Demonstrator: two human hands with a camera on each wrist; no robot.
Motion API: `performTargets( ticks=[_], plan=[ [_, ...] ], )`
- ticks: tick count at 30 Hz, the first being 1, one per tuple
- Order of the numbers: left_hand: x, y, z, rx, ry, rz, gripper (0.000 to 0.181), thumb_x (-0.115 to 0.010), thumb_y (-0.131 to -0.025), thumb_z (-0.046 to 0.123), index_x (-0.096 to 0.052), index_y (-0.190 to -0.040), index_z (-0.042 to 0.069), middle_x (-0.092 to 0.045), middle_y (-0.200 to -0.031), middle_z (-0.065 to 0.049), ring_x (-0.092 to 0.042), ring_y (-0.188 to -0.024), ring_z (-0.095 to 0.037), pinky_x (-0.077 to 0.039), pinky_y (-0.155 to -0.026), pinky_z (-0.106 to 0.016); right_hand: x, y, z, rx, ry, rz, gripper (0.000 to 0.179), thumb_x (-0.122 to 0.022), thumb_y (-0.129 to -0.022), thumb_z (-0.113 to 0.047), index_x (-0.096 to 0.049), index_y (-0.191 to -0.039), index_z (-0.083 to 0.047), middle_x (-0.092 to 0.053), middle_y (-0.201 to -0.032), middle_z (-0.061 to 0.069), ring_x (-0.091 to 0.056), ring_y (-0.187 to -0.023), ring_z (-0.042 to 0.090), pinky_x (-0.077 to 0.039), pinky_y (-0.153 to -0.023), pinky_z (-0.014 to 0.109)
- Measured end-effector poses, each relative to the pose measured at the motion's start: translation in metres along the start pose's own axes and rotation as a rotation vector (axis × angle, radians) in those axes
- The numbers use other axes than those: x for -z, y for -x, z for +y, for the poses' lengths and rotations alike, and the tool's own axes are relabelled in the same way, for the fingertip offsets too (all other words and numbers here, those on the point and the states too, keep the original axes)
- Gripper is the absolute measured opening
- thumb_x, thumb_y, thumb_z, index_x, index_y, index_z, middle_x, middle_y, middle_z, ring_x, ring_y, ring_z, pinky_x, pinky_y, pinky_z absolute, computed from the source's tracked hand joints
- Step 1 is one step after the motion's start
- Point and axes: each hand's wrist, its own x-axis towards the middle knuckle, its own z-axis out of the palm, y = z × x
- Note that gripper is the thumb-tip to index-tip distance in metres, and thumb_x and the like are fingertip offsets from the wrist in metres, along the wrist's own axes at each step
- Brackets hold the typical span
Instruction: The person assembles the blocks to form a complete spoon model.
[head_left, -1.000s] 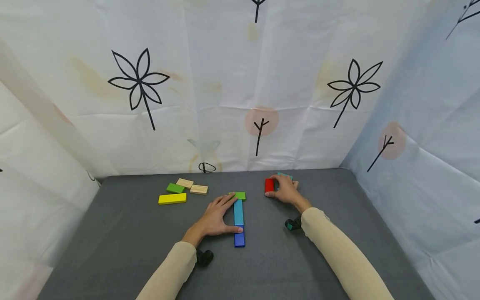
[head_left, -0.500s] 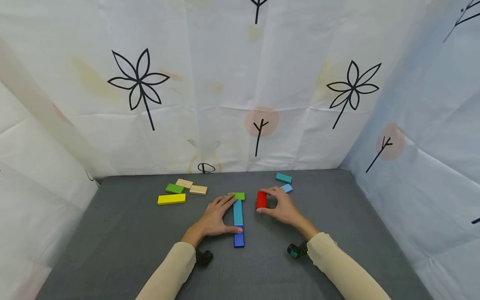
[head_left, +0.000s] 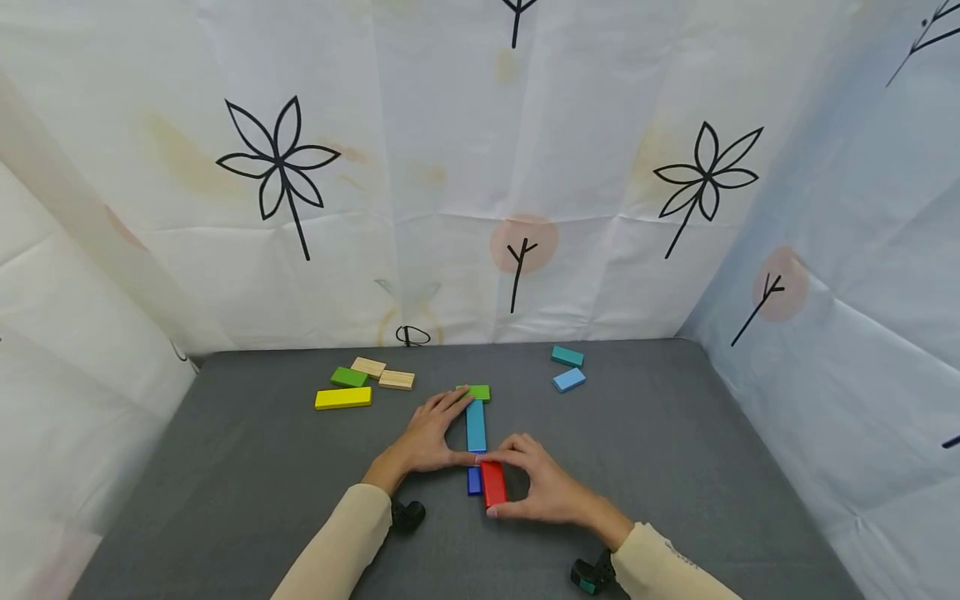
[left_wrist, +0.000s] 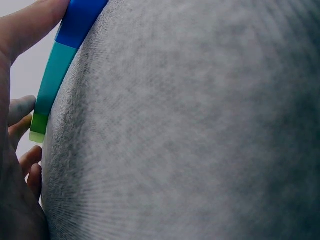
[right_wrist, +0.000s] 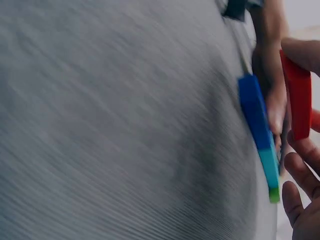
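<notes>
In the head view, a green block [head_left: 481, 392], a light blue block [head_left: 476, 427] and a dark blue block [head_left: 474, 482] lie end to end in a line on the grey table, the green one crosswise at the far end. My left hand [head_left: 426, 439] is spread along this row, its fingers at the green block and its thumb on the dark blue one. My right hand [head_left: 553, 487] pinches a red block [head_left: 494, 485] by its two ends between thumb and fingers. That block overlaps the dark blue block in the head view; the right wrist view shows it apart from the row.
At the back left lie a yellow block [head_left: 343, 398], a green block [head_left: 349, 377] and two plain wooden blocks [head_left: 397, 380]. A teal block [head_left: 567, 357] and a pale blue block [head_left: 569, 380] lie at the back right. Patterned cloth [head_left: 450, 167] hangs behind the table [head_left: 247, 467].
My right hand has carried the red block from the back right, leftward and toward me, to the near end of the row. The left hand has stayed in place.
</notes>
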Motion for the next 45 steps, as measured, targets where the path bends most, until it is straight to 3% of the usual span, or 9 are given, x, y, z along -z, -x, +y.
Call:
performTargets(
  ticks=[6, 14, 22, 30, 45],
  plan=[
    [0.0, 0.0, 0.001, 0.016, 0.005, -0.004, 0.105, -0.077, -0.076, 0.068, -0.036, -0.16, 0.019, -0.024, -0.167, -0.001, -0.024, -0.149, -0.036, -0.022, -0.113, -0.067, -0.012, 0.007, -0.005, -0.014, 0.014, -0.126, 0.061, -0.08, -0.084, -0.053, -0.064, -0.136, -0.026, -0.048, -0.117, -0.013, -0.043, -0.109, 0.009, -0.041, -0.092, 0.036],
    [0.0, 0.0, 0.002, 0.016, 0.006, -0.002, 0.105, -0.077, -0.077, 0.066, -0.035, -0.16, 0.019, -0.024, -0.167, -0.001, -0.024, -0.149, -0.035, -0.022, -0.113, -0.066, -0.018, 0.008, -0.006, 0.04, 0.091, -0.168, 0.061, -0.08, -0.083, -0.056, -0.065, -0.132, -0.024, -0.045, -0.111, -0.012, -0.043, -0.101, 0.005, -0.04, -0.085, 0.024],
    [0.001, 0.0, 0.001, 0.012, 0.006, -0.004, 0.105, -0.076, -0.076, 0.068, -0.035, -0.16, 0.02, -0.024, -0.167, -0.001, -0.024, -0.149, -0.035, -0.022, -0.114, -0.064, -0.023, 0.01, -0.007, 0.069, 0.204, -0.156, 0.064, -0.078, -0.082, -0.059, -0.063, -0.136, -0.028, -0.043, -0.107, -0.012, -0.043, -0.095, 0.005, -0.038, -0.078, 0.022],
    [-0.001, -0.001, -0.001, 0.006, 0.005, 0.004, 0.106, -0.075, -0.076, 0.069, -0.035, -0.16, 0.019, -0.025, -0.167, -0.001, -0.024, -0.149, -0.037, -0.023, -0.114, -0.065, -0.025, 0.008, -0.005, 0.148, 0.345, -0.092, 0.06, -0.074, -0.083, -0.065, -0.068, -0.133, -0.033, -0.048, -0.103, -0.011, -0.043, -0.089, 0.003, -0.035, -0.074, 0.019],
    [0.001, 0.0, 0.002, 0.019, -0.01, -0.015, 0.106, -0.076, -0.076, 0.068, -0.034, -0.161, 0.02, -0.023, -0.168, 0.0, -0.023, -0.15, -0.035, -0.021, -0.115, -0.064, -0.025, 0.005, -0.013, 0.155, 0.386, -0.12, 0.064, -0.073, -0.083, -0.065, -0.068, -0.135, -0.028, -0.045, -0.1, -0.01, -0.039, -0.084, 0.002, -0.03, -0.067, 0.016]
  ],
)
